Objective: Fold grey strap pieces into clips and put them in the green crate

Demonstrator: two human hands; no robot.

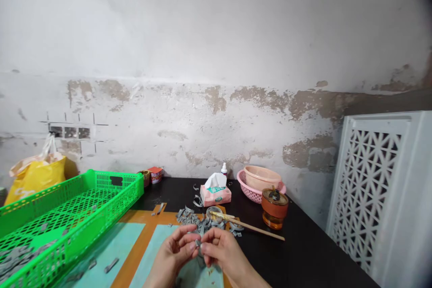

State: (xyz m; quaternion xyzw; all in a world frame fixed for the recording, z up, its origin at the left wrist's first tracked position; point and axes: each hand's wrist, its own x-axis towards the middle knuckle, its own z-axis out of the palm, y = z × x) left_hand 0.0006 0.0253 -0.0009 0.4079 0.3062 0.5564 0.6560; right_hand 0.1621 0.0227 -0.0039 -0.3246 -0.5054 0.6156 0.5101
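Observation:
A small grey piece (197,243) is pinched at the fingertips of my left hand (176,252) and my right hand (225,252), which meet low in the middle of the view. Both hands are closed around it, and its full shape is hidden by the fingers. Just beyond them lies a heap of grey curved strips (185,217). A brush with a wooden handle (259,230) rests across the heap, pointing right. Under my hands is a pale green mat (148,252) edged with brown tape (130,258). Loose grey pieces (111,265) lie on its left part.
A green plastic crate (134,192) with grey pieces inside stands left. Behind the heap are a pink tissue box (216,196), a white-capped bottle (224,169), pink baskets (248,191) and an amber jar (275,209). A white lattice panel (374,189) rises at right.

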